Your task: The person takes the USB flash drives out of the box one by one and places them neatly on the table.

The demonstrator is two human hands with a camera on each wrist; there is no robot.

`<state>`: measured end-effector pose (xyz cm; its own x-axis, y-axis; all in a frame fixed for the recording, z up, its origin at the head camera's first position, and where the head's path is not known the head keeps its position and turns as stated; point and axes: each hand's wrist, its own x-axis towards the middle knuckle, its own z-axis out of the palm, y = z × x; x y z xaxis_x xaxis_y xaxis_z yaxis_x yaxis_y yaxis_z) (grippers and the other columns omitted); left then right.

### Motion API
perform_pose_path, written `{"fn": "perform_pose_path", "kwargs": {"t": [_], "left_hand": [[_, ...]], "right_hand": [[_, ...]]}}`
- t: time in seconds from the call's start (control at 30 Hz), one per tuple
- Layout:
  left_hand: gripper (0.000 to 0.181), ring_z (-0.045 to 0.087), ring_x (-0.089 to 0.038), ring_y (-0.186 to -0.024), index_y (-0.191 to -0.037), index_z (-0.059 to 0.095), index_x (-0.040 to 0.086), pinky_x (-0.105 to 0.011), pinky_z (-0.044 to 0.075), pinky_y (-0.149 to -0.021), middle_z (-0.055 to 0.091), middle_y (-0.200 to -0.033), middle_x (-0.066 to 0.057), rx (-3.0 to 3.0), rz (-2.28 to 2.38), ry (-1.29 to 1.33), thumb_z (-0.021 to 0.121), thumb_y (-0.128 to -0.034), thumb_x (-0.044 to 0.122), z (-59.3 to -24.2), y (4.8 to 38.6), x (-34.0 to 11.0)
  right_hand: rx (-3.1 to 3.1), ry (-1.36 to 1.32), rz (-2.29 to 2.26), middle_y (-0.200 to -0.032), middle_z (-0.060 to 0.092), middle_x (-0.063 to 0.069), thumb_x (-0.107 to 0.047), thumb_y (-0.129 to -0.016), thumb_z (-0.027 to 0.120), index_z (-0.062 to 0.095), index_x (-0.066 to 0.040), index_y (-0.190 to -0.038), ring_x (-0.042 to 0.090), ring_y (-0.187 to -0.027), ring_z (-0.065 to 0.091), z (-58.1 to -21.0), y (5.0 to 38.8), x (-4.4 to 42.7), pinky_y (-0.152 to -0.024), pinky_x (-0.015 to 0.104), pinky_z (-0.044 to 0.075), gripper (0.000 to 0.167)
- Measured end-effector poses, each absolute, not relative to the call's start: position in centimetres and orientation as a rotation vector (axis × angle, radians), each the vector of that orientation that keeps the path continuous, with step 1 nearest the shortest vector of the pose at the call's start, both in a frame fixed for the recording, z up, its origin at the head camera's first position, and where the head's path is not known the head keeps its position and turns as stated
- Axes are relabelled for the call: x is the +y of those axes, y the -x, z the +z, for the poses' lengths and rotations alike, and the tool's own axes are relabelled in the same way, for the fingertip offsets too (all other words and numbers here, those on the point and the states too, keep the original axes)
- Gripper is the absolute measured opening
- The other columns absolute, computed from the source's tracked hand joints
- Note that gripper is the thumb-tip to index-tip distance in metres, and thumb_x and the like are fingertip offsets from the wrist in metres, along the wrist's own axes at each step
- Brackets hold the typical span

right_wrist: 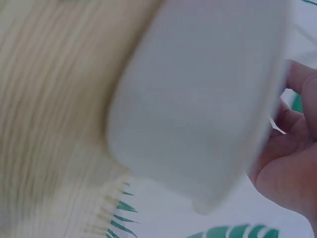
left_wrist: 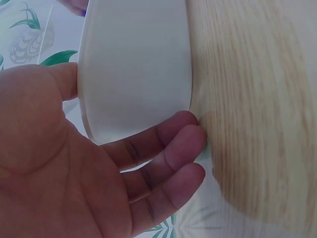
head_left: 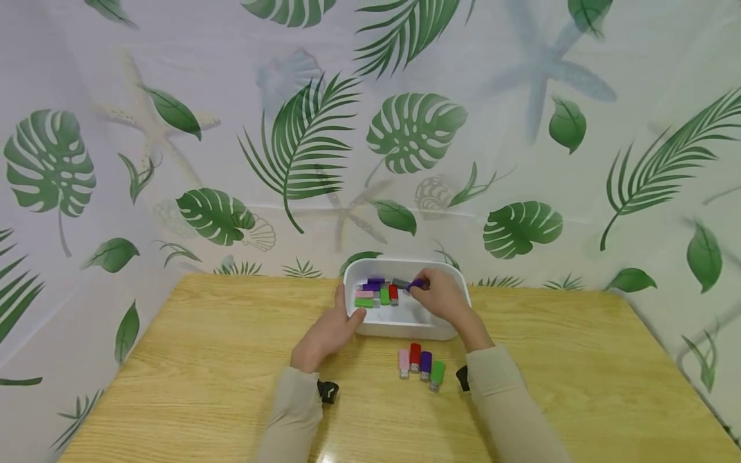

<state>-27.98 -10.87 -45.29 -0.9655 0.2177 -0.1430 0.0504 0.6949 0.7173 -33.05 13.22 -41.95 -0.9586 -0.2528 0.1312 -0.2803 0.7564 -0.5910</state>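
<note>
A white tray (head_left: 405,330) holds several USB sticks, mostly on its left side, in purple, pink, green, red and grey. My left hand (head_left: 330,331) grips its near left corner, thumb on the near rim and fingers outside the left wall; the left wrist view shows the hand (left_wrist: 64,153) bent round the tray wall (left_wrist: 138,64). Inside the tray's right half, my right hand (head_left: 442,297) pinches a purple USB stick (head_left: 414,283) beside a grey one (head_left: 399,283). In the right wrist view the tray wall (right_wrist: 193,99) hides the fingertips of that hand (right_wrist: 292,153).
On the wooden table (head_left: 220,373), in front of the tray, lie a pink stick (head_left: 403,361), a red stick (head_left: 415,355), a purple stick (head_left: 426,364) and a green stick (head_left: 437,373). A leaf-patterned cloth (head_left: 324,225) hangs behind the table.
</note>
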Motion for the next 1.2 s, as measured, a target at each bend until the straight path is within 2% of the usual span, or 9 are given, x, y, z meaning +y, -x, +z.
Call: {"fn": "perform_pose_path", "kwargs": {"t": [0.1, 0.3, 0.43, 0.57, 0.73, 0.87, 1.0, 1.07, 1.2], "left_hand": [[0.083, 0.055, -0.020, -0.059, -0.158, -0.010, 0.004, -0.032, 0.042, -0.054, 0.063, -0.078, -0.014, 2.681, 1.141, -0.211, 0.039, -0.1058, 0.046, -45.2, 28.0, -10.9], [0.083, 0.060, -0.024, -0.071, -0.158, -0.009, 0.004, -0.035, 0.044, -0.059, 0.065, -0.115, -0.028, 2.669, 1.180, -0.200, 0.040, -0.1056, 0.045, -45.4, 28.2, -10.6], [0.082, 0.060, -0.024, -0.073, -0.158, -0.008, 0.004, -0.035, 0.045, -0.061, 0.065, -0.115, -0.028, 2.677, 1.191, -0.212, 0.040, -0.1057, 0.044, -45.4, 28.4, -10.4], [0.082, 0.058, -0.023, -0.070, -0.158, -0.008, 0.003, -0.035, 0.044, -0.060, 0.066, -0.111, -0.025, 2.692, 1.176, -0.213, 0.040, -0.1059, 0.044, -45.5, 28.4, -10.4], [0.081, 0.058, -0.022, -0.071, -0.158, -0.008, 0.003, -0.034, 0.044, -0.061, 0.065, -0.116, -0.025, 2.697, 1.168, -0.198, 0.040, -0.1061, 0.043, -45.5, 28.1, -10.9], [0.080, 0.060, -0.024, -0.079, -0.158, -0.007, 0.004, -0.039, 0.048, -0.072, 0.062, -0.123, -0.026, 2.699, 1.175, -0.181, 0.040, -0.1061, 0.043, -45.3, 27.8, -11.3], [0.080, 0.061, -0.028, -0.090, -0.158, -0.005, 0.003, -0.047, 0.050, -0.087, 0.059, -0.129, -0.030, 2.695, 1.192, -0.212, 0.041, -0.1062, 0.042, -45.3, 27.7, -11.3], [0.080, 0.062, -0.029, -0.095, -0.158, -0.005, 0.002, -0.050, 0.048, -0.093, 0.056, -0.133, -0.032, 2.696, 1.191, -0.232, 0.041, -0.1062, 0.041, -45.4, 27.7, -11.2], [0.080, 0.063, -0.028, -0.091, -0.158, -0.006, 0.003, -0.048, 0.050, -0.088, 0.060, -0.126, -0.031, 2.695, 1.178, -0.242, 0.041, -0.1061, 0.043, -45.3, 27.8, -11.0]], "right_hand": [[-2.736, -0.455, 1.138, -0.091, 0.067, 0.011, -0.010, -0.089, 0.067, 0.068, 0.000, -0.095, 0.021, -0.079, 0.058, -41.4, 31.8, 13.5, -0.070, 0.033, 0.048, 0.012], [-2.589, -0.359, 1.469, -0.096, 0.063, 0.014, -0.013, -0.092, 0.069, 0.066, -0.001, -0.104, 0.019, -0.067, 0.053, -41.1, 29.1, 14.0, -0.055, 0.027, 0.046, 0.017], [-2.557, -0.242, 1.588, -0.100, 0.064, 0.015, -0.016, -0.094, 0.068, 0.065, -0.003, -0.109, 0.026, -0.065, 0.058, -41.2, 28.0, 14.3, -0.050, 0.026, 0.047, 0.020], [-2.533, -0.184, 1.605, -0.100, 0.065, 0.015, -0.016, -0.095, 0.067, 0.065, -0.003, -0.110, 0.033, -0.071, 0.061, -41.1, 27.4, 14.3, -0.052, 0.026, 0.048, 0.021], [-2.473, -0.151, 1.590, -0.095, 0.063, 0.015, -0.015, -0.096, 0.065, 0.065, -0.001, -0.112, 0.026, -0.069, 0.056, -40.4, 26.8, 14.2, -0.054, 0.024, 0.046, 0.021], [-2.457, -0.146, 1.555, -0.092, 0.058, 0.011, -0.019, -0.099, 0.062, 0.065, -0.003, -0.118, 0.020, -0.076, 0.050, -40.0, 26.7, 13.9, -0.062, 0.022, 0.042, 0.025], [-2.444, -0.160, 1.573, -0.077, 0.051, 0.007, -0.015, -0.100, 0.059, 0.061, -0.009, -0.130, 0.017, -0.066, 0.044, -39.9, 26.5, 13.9, -0.058, 0.024, 0.036, 0.031], [-2.428, -0.169, 1.602, -0.074, 0.050, 0.006, -0.014, -0.100, 0.057, 0.061, -0.011, -0.129, 0.017, -0.060, 0.043, -39.8, 26.4, 14.0, -0.053, 0.024, 0.036, 0.029], [-2.417, -0.198, 1.635, -0.081, 0.054, 0.010, -0.017, -0.102, 0.056, 0.066, -0.008, -0.118, 0.021, -0.057, 0.050, -39.5, 26.1, 14.3, -0.049, 0.025, 0.042, 0.021]]}}
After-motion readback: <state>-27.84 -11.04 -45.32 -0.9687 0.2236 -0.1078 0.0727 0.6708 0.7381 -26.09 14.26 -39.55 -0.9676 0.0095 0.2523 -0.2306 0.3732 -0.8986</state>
